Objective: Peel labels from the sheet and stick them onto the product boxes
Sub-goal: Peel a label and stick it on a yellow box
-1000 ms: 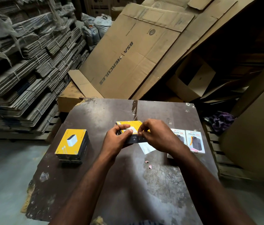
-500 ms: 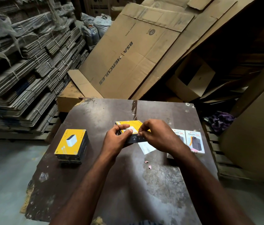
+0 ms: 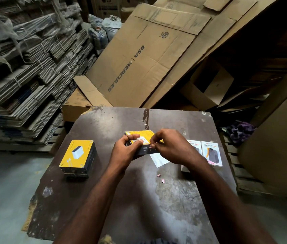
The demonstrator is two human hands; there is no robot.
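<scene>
Left hand (image 3: 126, 149) grips yellow product box (image 3: 141, 136); right hand (image 3: 171, 147) pinches small label (image 3: 150, 147) against its dark side.

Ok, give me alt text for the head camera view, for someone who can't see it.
Over a dark table, the left hand grips a yellow product box while the right hand pinches a small label at its dark side. A stack of yellow boxes sits left, white boxes right, flattened cartons behind.
</scene>
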